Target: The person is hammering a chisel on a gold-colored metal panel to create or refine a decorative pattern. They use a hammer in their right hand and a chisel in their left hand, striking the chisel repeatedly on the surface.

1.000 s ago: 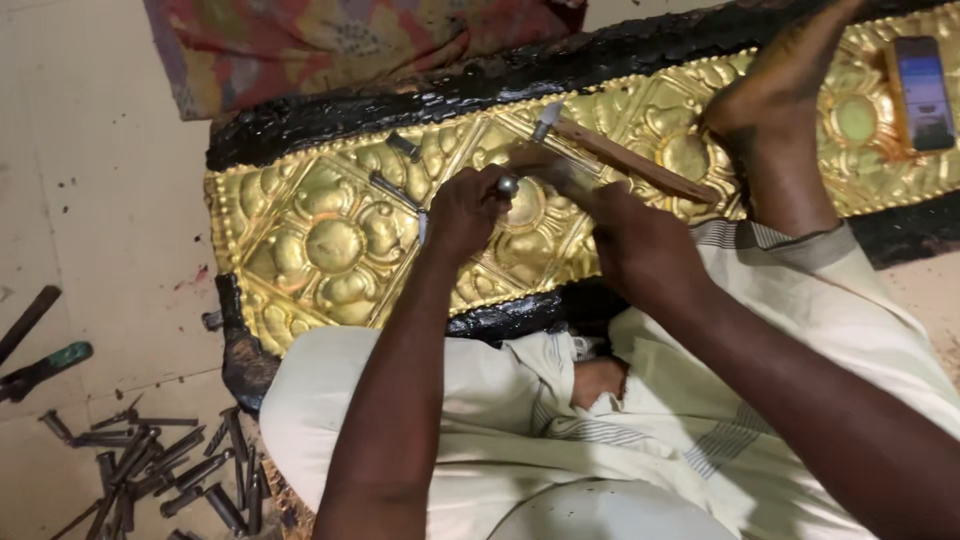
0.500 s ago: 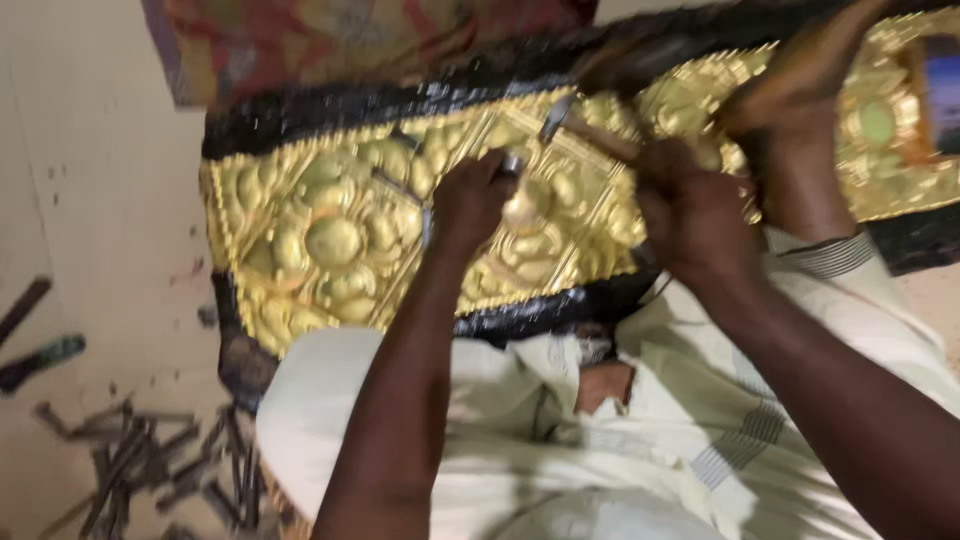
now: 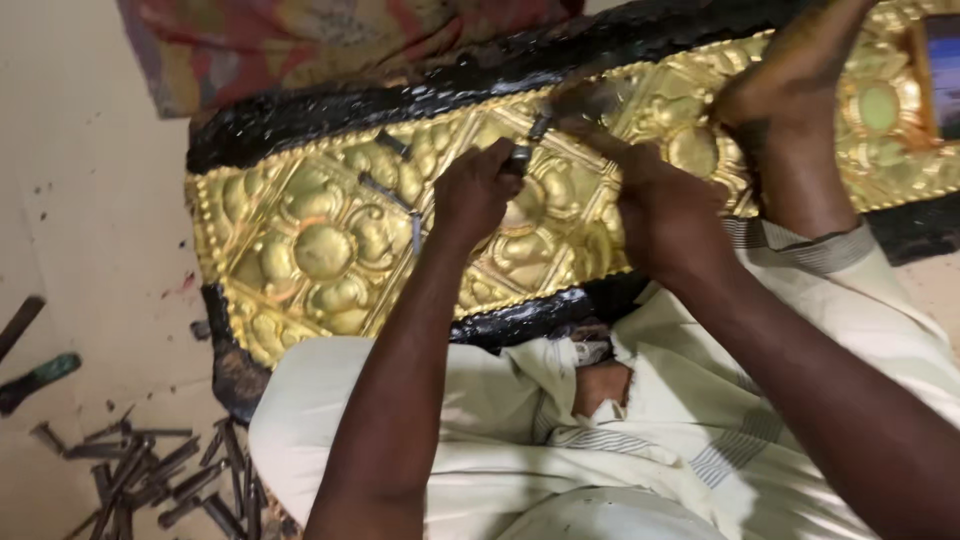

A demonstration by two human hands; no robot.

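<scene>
A long gold-coloured embossed metal sheet (image 3: 320, 250) with flower reliefs lies on a black pitch bed (image 3: 400, 95) on the floor. My left hand (image 3: 475, 190) is closed around a small metal punch (image 3: 518, 158) set upright on the sheet. My right hand (image 3: 655, 205) grips a hammer (image 3: 570, 105), blurred by motion, with its head just above the punch. My bare foot (image 3: 790, 90) rests on the sheet to the right.
Two loose punches (image 3: 390, 195) lie on the sheet left of my left hand. Several more metal punches (image 3: 150, 470) are scattered on the floor at lower left, with a dark-handled tool (image 3: 35, 375) nearby. A patterned cloth (image 3: 330, 40) lies beyond the pitch bed. A phone (image 3: 940, 70) sits at far right.
The hammer has swung from lying flat to the right of the punch up over it. The view has shifted slightly; my left hand stays on the punch.
</scene>
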